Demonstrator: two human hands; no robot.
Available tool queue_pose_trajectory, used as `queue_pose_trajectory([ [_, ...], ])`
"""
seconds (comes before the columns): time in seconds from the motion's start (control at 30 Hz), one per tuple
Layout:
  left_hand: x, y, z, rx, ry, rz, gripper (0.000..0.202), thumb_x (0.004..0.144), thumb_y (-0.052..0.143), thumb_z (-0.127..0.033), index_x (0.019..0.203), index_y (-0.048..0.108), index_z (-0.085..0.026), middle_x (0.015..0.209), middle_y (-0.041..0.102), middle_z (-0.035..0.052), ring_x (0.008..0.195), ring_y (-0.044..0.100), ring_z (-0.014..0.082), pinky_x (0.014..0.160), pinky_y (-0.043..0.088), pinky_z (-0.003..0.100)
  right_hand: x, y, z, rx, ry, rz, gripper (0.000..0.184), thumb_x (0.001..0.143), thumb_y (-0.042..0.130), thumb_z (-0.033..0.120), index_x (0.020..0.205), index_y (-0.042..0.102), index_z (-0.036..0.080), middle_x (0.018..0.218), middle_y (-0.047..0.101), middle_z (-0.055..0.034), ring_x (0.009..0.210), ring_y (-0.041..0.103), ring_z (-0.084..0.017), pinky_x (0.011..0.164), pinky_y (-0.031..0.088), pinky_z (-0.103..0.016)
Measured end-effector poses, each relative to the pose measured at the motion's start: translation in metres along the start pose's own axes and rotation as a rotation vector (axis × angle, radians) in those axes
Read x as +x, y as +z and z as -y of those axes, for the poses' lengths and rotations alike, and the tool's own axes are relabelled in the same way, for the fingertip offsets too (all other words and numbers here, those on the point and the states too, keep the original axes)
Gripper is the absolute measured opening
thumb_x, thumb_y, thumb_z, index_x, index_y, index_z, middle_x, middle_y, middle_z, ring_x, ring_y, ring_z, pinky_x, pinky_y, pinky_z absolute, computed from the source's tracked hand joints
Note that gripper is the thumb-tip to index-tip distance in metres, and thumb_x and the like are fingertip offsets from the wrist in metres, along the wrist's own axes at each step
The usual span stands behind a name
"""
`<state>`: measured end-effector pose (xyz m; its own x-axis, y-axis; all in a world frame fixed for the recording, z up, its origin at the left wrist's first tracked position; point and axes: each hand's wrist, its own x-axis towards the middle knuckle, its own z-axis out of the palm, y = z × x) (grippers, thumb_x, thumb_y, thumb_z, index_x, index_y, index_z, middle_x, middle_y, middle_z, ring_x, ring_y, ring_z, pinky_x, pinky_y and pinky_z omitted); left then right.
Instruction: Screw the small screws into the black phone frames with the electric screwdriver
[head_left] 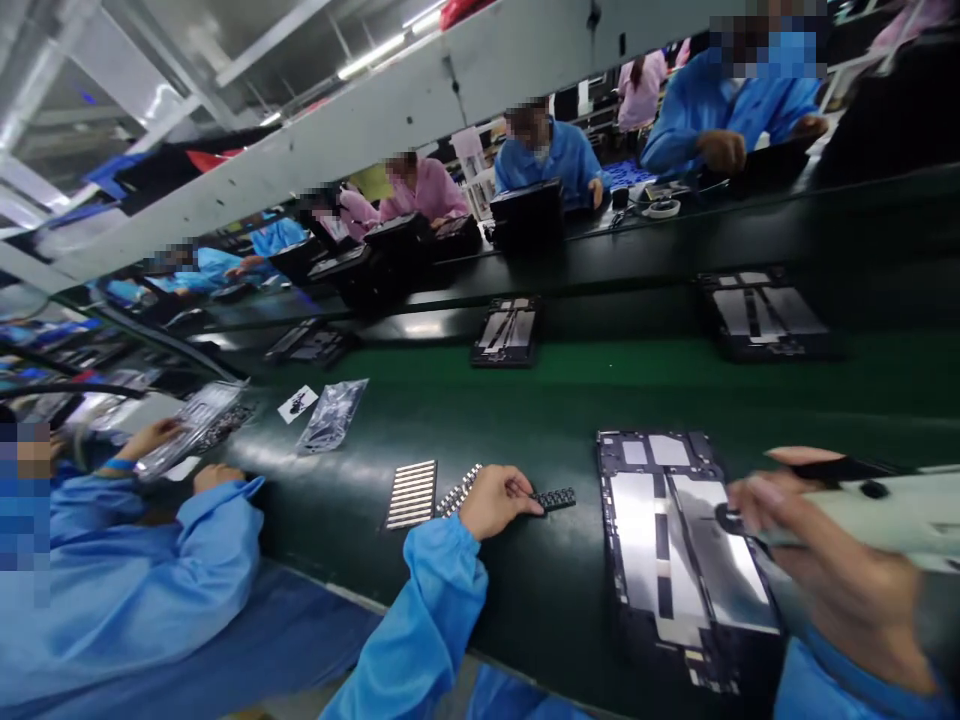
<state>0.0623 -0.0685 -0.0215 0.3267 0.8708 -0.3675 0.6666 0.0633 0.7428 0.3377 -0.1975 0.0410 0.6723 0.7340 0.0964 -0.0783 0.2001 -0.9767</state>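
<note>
My left hand (pixel 496 502) rests on a dark green conveyor belt (pixel 525 590), with its fingertips on a black studded strip (pixel 556 499). A second studded strip (pixel 459 490) lies under the heel of that hand, beside a row of silver bars (pixel 411 494). My right hand (pixel 825 560) grips a pale green handheld tool (pixel 885 515), perhaps a powered driver. The tool's dark tip sits over the edge of a black device frame (pixel 675 545) with silver foil panels. The hand hides that frame's right edge.
A co-worker's blue-sleeved hand (pixel 154 437) holds a clear plastic tray (pixel 196 428) at the left. A plastic bag (pixel 334 415) and a white card (pixel 298 403) lie on the belt. Several more black frames (pixel 504 332) sit farther along. Workers in blue and pink sit beyond a grey beam.
</note>
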Motion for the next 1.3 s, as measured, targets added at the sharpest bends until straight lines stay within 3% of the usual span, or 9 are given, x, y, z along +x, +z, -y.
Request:
queue_pose_trajectory([
  [0.17,0.005,-0.008,-0.001,0.065,0.032,0.078,0.025,0.056,0.083,-0.029,0.069,0.068,-0.015,0.061,0.065,-0.0013,0.061,0.061,0.0140,0.057,0.043,0.023,0.003,0.048,-0.019,0.025,-0.020,0.321,0.026,0.075,0.070,0.033,0.095,0.059,0.021,0.050,0.056,0.0044,0.048,0.057,-0.016,0.056,0.050,-0.034],
  [0.37,0.003,-0.011,0.000,0.361,0.168,0.083,0.021,0.071,0.071,-0.017,0.092,0.073,-0.019,0.080,0.071,0.0011,0.074,0.064,0.0151,0.069,0.045,0.024,0.013,0.081,-0.036,-0.072,-0.014,0.381,0.027,0.072,0.071,0.028,0.092,0.057,0.018,0.047,0.054,0.0066,0.042,0.053,-0.013,0.050,0.048,-0.029],
  [0.57,-0.007,-0.010,-0.002,0.608,0.122,0.002,0.024,0.070,0.076,-0.037,0.089,0.071,-0.023,0.093,0.069,0.0042,0.093,0.063,0.0238,0.077,0.044,0.030,0.014,0.084,-0.047,-0.153,-0.020,0.344,0.026,0.072,0.071,0.028,0.091,0.057,0.017,0.048,0.054,0.0061,0.042,0.053,-0.013,0.049,0.048,-0.029],
  [0.7,-0.010,-0.012,-0.002,0.548,0.108,0.056,0.011,0.070,0.076,-0.030,0.075,0.071,-0.022,0.083,0.069,0.0021,0.088,0.065,0.0216,0.072,0.043,0.027,0.013,0.081,-0.045,-0.174,-0.044,0.319,0.025,0.072,0.071,0.027,0.090,0.058,0.017,0.048,0.054,0.0062,0.042,0.053,-0.013,0.049,0.047,-0.029],
  [0.8,-0.011,-0.012,-0.001,0.484,0.063,0.042,0.018,0.069,0.077,-0.031,0.083,0.070,-0.023,0.077,0.070,-0.0007,0.080,0.065,0.0189,0.068,0.042,0.025,0.013,0.081,-0.041,-0.182,-0.088,0.295,0.023,0.073,0.071,0.026,0.090,0.059,0.018,0.049,0.056,0.0057,0.045,0.054,-0.013,0.054,0.048,-0.030],
  [0.9,-0.013,-0.010,0.001,0.510,0.089,0.000,0.029,0.065,0.080,-0.037,0.088,0.069,-0.023,0.085,0.070,0.0009,0.088,0.064,0.0215,0.072,0.043,0.027,0.013,0.087,-0.039,-0.143,-0.097,0.307,0.024,0.073,0.071,0.026,0.092,0.058,0.017,0.048,0.056,0.0057,0.045,0.055,-0.014,0.055,0.048,-0.032],
  [1.07,-0.016,-0.009,0.004,0.459,0.149,0.053,0.011,0.069,0.077,-0.027,0.076,0.070,-0.022,0.082,0.068,0.0010,0.083,0.064,0.0191,0.072,0.042,0.026,0.013,0.099,-0.046,-0.105,-0.054,0.336,0.027,0.073,0.071,0.027,0.092,0.055,0.017,0.046,0.054,0.0069,0.042,0.053,-0.014,0.051,0.048,-0.032],
  [1.2,-0.016,-0.012,0.008,0.431,0.124,0.027,0.025,0.068,0.079,-0.030,0.090,0.070,-0.021,0.081,0.069,0.0010,0.079,0.064,0.0193,0.069,0.042,0.026,0.014,0.099,-0.054,-0.116,-0.048,0.330,0.027,0.074,0.071,0.027,0.093,0.056,0.017,0.046,0.053,0.0071,0.043,0.053,-0.014,0.053,0.048,-0.032],
  [1.3,-0.017,-0.012,0.010,0.459,0.188,0.034,0.019,0.069,0.078,-0.031,0.083,0.071,-0.021,0.087,0.067,0.0034,0.086,0.063,0.0212,0.074,0.043,0.028,0.014,0.097,-0.055,-0.125,-0.055,0.332,0.025,0.075,0.071,0.027,0.093,0.057,0.016,0.046,0.053,0.0065,0.043,0.052,-0.013,0.054,0.047,-0.031],
])
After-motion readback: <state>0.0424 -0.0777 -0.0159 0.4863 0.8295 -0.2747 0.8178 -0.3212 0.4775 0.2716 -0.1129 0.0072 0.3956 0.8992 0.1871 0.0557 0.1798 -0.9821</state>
